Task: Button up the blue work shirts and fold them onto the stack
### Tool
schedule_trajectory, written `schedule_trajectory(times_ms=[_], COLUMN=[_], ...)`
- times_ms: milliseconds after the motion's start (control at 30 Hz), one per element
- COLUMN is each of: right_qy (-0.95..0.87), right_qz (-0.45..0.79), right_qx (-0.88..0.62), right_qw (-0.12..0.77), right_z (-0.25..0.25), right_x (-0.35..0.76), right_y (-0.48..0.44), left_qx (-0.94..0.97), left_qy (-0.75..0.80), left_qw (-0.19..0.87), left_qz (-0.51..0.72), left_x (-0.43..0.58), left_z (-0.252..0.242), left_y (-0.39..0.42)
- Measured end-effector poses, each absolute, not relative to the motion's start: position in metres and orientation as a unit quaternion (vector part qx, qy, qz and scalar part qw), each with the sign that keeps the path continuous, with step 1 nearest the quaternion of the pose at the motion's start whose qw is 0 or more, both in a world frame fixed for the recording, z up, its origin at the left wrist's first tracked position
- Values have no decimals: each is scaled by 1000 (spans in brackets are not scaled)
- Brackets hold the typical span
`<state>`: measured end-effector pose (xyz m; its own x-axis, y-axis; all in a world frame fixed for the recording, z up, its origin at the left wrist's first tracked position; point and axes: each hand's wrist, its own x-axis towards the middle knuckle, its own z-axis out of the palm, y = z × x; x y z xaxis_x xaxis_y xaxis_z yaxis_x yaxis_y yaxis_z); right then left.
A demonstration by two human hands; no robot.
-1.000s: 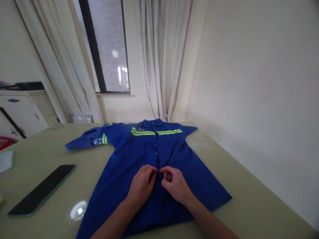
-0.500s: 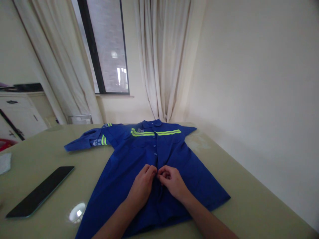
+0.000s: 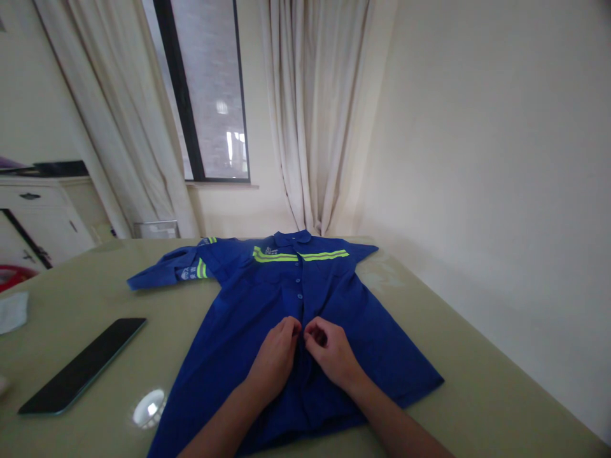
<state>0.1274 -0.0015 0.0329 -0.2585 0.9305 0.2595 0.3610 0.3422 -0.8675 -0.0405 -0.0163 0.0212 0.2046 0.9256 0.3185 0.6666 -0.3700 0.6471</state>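
A blue work shirt with yellow-green reflective stripes lies spread on the table, its collar at the far end. One sleeve stretches out to the left; on the right only a short pointed piece shows. Several buttons run down the front opening above my hands. My left hand pinches the left side of the front placket, fingers closed. Just across the opening, my right hand grips the right edge between thumb and curled forefinger. The fingertips almost meet, and the button between them, if any, is hidden.
On the glossy greenish table a flat black tablet-like slab lies to the left. A white cloth or tissue is at the left edge. Wall borders the right side; a window, curtains and a white cabinet stand behind.
The view has shifted slightly, moving the scene a little to the right. Both hands stay at the same spot on the placket, with the right thumb and forefinger rounded slightly more.
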Motion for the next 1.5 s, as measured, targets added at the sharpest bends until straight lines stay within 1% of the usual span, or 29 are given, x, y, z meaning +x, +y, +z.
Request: schedule_trajectory(times_ms=[100,167,300,567,900,1033,1333,1500], right_qy=[-719,-714,-702,-716,-715,-710,-685,-677], right_qz=[320,324,346,321,308,331,351,368], right_qx=[-449,-452,-461,-477,-509,-501,-496,-489], right_qw=[423,425,418,397,368,367,403,407], right_z=[35,34,30,29,29,31,33,35], right_x=[127,127,126,126,127,128,127,129], right_y=[-1,0,2,3,5,5,2,4], left_qx=[750,742,706,665,648,639,621,623], left_qy=[510,502,513,525,529,540,522,494], left_qw=[218,241,286,341,345,330,356,370], left_qz=[361,373,396,408,426,437,462,480], left_x=[-41,-41,-39,-40,-40,-40,-43,-43], left_z=[21,23,28,28,26,28,25,24], left_y=[-16,-17,-19,-10,-9,-11,-7,-6])
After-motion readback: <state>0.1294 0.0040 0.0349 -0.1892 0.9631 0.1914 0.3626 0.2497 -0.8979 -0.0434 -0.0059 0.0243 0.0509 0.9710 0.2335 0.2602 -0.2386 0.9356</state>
